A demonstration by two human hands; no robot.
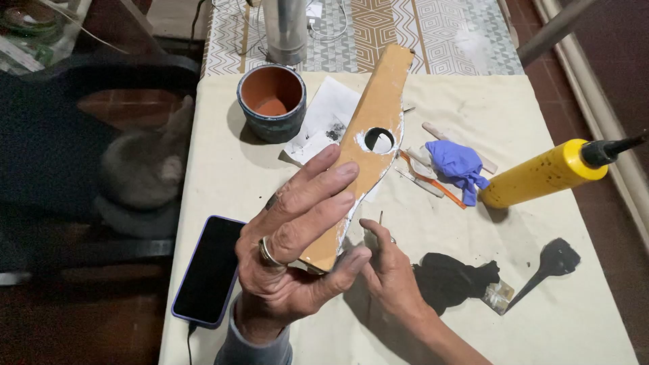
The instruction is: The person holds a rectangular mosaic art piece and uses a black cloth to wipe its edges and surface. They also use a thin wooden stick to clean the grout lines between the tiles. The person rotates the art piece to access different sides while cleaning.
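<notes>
**Board with a round hole, held up over the tabletop**

The board (368,128), a long tan piece with curved sides, runs from mid-frame up toward the upper centre, lifted above the tabletop (223,169). A round hole (378,140) is already cut through its middle, and white patches ring the hole and follow the right edge down to the near end. Judging by that, the cutting looks done, while the edges read as rough or only partly coated; the upper half is plain tan.

The left hand (294,250), ring on one finger, holds the board's near end: fingers nearly straight along the top face, thumb curled underneath, a loose half-open clamp. The right hand (389,270), low and right of centre, is mostly closed, pinching a thin pin-like tool (380,220) upright, just beside the board's lower edge; whether it touches, I cannot tell.

Further out: a phone (206,270) at lower left, a clay pot (272,101) at upper left, papers (324,115) under the board, a blue glove (456,162) and a yellow bottle (541,174) to the right, a black rag (449,277) and black brush (551,263) at lower right
</notes>
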